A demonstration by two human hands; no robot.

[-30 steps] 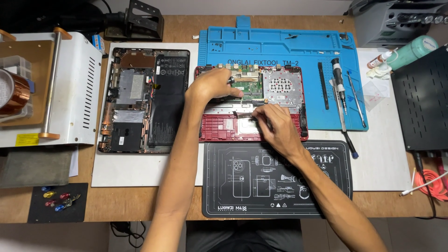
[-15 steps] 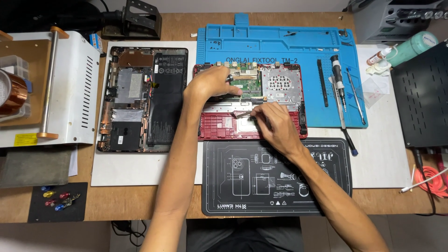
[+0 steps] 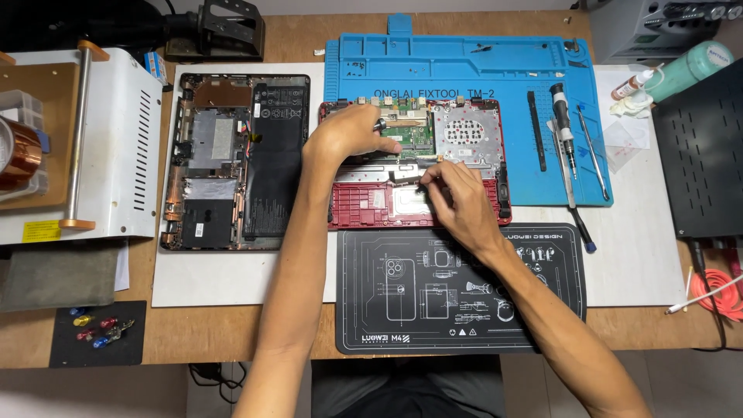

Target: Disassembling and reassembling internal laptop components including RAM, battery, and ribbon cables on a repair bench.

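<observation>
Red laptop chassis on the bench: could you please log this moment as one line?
left hand on red laptop chassis | right hand pinching at its middle | screwdriver idle on blue mat

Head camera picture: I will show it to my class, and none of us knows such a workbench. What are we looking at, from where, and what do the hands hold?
The camera sits on the person's head and looks down at a wooden desk. In the middle lies an opened red laptop base, partly on a blue work mat. The left hand rests on its green circuit board. The right hand pinches a small part near the middle; what it is cannot be told. Left lies a second, black laptop shell; right lie screwdrivers; in front, a black mat.
</observation>
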